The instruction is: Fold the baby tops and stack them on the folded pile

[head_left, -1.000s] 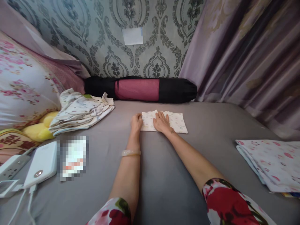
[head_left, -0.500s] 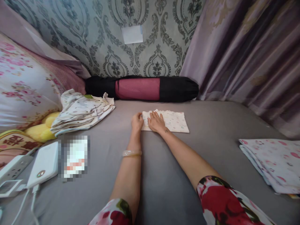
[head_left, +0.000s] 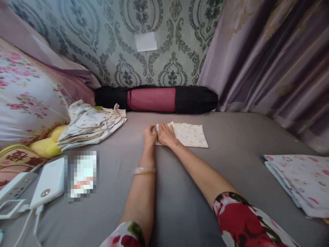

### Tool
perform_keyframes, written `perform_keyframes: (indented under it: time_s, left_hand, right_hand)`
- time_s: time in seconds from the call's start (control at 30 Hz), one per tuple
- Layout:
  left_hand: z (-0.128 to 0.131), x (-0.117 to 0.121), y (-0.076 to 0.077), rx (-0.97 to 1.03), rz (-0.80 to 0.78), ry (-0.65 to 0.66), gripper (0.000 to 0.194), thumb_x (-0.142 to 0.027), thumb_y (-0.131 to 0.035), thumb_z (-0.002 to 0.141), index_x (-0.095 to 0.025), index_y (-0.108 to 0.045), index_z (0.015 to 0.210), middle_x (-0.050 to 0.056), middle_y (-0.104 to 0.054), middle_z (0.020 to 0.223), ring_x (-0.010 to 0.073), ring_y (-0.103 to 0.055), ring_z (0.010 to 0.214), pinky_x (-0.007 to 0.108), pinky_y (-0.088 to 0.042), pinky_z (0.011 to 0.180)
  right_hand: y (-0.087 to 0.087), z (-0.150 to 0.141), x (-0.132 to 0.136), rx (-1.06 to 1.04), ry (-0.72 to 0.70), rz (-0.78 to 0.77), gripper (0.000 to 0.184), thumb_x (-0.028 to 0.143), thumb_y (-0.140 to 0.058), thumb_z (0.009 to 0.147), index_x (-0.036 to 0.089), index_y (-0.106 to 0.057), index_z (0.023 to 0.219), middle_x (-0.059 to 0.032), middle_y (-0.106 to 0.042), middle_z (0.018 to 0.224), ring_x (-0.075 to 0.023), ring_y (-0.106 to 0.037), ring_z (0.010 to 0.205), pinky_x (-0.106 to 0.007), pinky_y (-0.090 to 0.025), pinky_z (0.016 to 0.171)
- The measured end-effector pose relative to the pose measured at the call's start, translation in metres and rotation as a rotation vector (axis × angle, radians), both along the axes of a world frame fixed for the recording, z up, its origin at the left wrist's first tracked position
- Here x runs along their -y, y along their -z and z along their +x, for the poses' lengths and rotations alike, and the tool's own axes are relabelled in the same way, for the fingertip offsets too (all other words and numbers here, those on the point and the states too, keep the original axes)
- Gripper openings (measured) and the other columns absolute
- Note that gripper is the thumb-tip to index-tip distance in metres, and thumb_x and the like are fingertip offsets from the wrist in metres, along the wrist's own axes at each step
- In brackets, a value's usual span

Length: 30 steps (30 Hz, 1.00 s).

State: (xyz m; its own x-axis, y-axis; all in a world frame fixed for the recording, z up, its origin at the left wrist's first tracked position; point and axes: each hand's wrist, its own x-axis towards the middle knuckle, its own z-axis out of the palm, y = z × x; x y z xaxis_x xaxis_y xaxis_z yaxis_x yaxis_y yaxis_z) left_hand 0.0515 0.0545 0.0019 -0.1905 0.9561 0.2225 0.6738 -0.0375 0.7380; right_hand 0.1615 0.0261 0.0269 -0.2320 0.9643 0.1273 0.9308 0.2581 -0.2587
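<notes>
A folded white cloth [head_left: 191,134] with a small pastel print lies flat on the grey bed sheet in front of me, a slightly ruffled edge at its far side. At its left end my left hand [head_left: 149,135] is closed, fingers curled at the edge; the fingertips are partly hidden. My right hand [head_left: 166,133] lies flat on the cloth's left part, palm down, fingers stretched out, beside the left hand. A pale bangle [head_left: 144,170] circles my left forearm.
To the left sit a heap of printed cloths [head_left: 94,123], a yellow plush [head_left: 47,144], a white power bank [head_left: 48,181] with cables and a power strip [head_left: 19,185]. At right lies a folded pink-patterned cloth [head_left: 303,181]. A black and pink roll bag [head_left: 151,99] lies along the wall.
My right hand has slid left across the cloth, closer to my left hand. My left hand stays at the cloth's left end. The view has tilted up slightly.
</notes>
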Motion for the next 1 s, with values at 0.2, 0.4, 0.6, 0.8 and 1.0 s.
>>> perform_keyframes:
  time_s: [0.2,0.4,0.6,0.8,1.0]
  left_hand:
    - [0.0,0.002,-0.002,0.036,-0.009,-0.025,0.035,-0.014,-0.041,0.087,-0.014,-0.068,0.11,0.011,-0.072,0.109,0.0189,-0.066,0.101,0.03,-0.048,0.092]
    - [0.005,0.006,-0.008,0.016,-0.029,-0.015,0.034,-0.015,-0.042,0.088,-0.015,-0.069,0.108,0.012,-0.072,0.108,0.0202,-0.066,0.103,0.029,-0.049,0.091]
    - [0.011,0.004,-0.006,-0.022,0.034,0.011,0.034,-0.015,-0.041,0.089,-0.015,-0.067,0.112,0.011,-0.07,0.113,0.0195,-0.064,0.107,0.029,-0.047,0.095]
    - [0.024,0.006,-0.004,-0.147,0.145,0.112,0.035,-0.012,-0.039,0.089,-0.017,-0.064,0.114,0.01,-0.068,0.116,0.0192,-0.061,0.113,0.032,-0.043,0.102]
    - [0.037,0.011,0.0,-0.281,0.149,0.266,0.033,-0.011,-0.042,0.088,-0.017,-0.064,0.112,0.011,-0.067,0.114,0.0195,-0.06,0.111,0.032,-0.044,0.101]
  right_hand:
    - [0.005,-0.004,0.001,0.031,-0.038,-0.01,0.054,0.033,-0.022,0.1,0.012,-0.034,0.149,-0.0115,-0.03,0.156,-0.0263,-0.024,0.143,-0.049,-0.017,0.115]
    - [0.003,-0.003,0.001,0.045,-0.04,-0.037,0.055,0.03,-0.026,0.098,0.012,-0.031,0.15,-0.0109,-0.028,0.157,-0.0265,-0.023,0.144,-0.049,-0.017,0.116]
    - [-0.001,0.009,0.006,0.02,-0.044,-0.013,0.053,0.032,-0.024,0.1,0.014,-0.033,0.149,-0.0111,-0.029,0.157,-0.024,-0.021,0.145,-0.047,-0.013,0.117]
    - [0.0,0.036,0.014,0.032,0.043,0.032,0.053,0.034,-0.026,0.1,0.013,-0.038,0.147,-0.0124,-0.031,0.156,-0.0266,-0.02,0.145,-0.052,-0.01,0.116]
    - [0.007,0.045,0.014,0.04,0.073,-0.007,0.053,0.035,-0.02,0.101,0.015,-0.038,0.147,-0.0118,-0.03,0.156,-0.0254,-0.022,0.144,-0.052,-0.013,0.115]
